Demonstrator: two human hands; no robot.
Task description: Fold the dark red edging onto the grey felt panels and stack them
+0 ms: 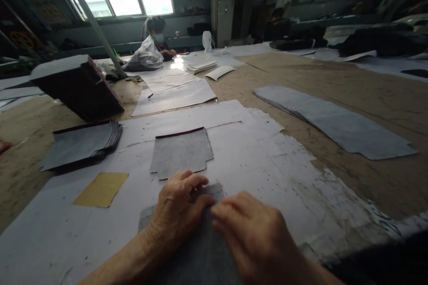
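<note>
My left hand (pixel 179 207) and my right hand (pixel 257 236) both rest on a grey felt-like piece (pixel 203 254) at the near edge of the table, with fingertips meeting near its top edge. My left fingers curl and pinch at that edge. Just beyond the hands lies another grey cut piece (pixel 182 151) with a dark red upper edge, flat on white paper (pixel 254 156).
A stack of similar grey pieces (pixel 83 144) lies at the left, a tilted dark block of pieces (pixel 78 87) behind it, a yellow card (pixel 100 189) near left. Long grey strips (pixel 334 122) lie at the right. A seated person (pixel 155 38) works at the far end.
</note>
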